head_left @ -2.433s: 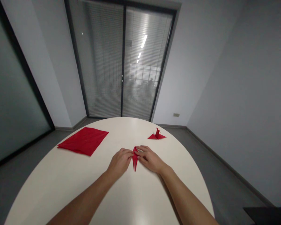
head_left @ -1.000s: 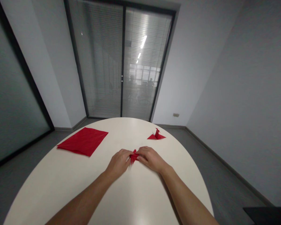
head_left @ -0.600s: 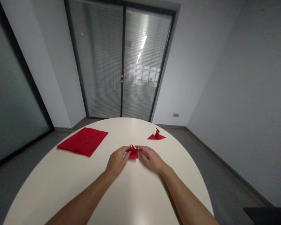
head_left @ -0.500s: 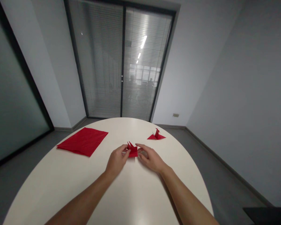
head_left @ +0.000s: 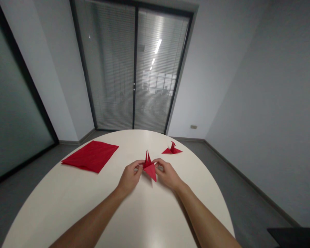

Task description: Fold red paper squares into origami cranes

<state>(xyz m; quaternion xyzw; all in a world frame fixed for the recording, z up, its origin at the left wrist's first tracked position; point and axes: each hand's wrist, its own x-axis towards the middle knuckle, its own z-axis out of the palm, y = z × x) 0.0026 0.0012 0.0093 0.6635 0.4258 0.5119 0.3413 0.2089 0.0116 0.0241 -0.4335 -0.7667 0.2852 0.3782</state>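
Note:
Between my two hands is a folded red origami crane (head_left: 150,169), its two thin points upward and a broad triangular flap hanging toward me. My left hand (head_left: 130,176) pinches its left side between thumb and fingers. On its right side, my right hand (head_left: 168,174) pinches the paper, with the fingertips partly hidden behind it. A second red origami crane (head_left: 172,150), wings spread, stands on the table beyond my right hand. To the left lies a stack of red paper sheets (head_left: 91,156).
The round white table (head_left: 134,213) has a curved edge on both sides. Beyond it stands a glass partition with blinds (head_left: 113,75). A black object (head_left: 294,237) shows at the lower right, and a wall outlet (head_left: 193,127) sits low on the wall.
The crane in my hands has been turned, so its points now stand upright and a wide flap faces me. My right hand has closed onto its right side.

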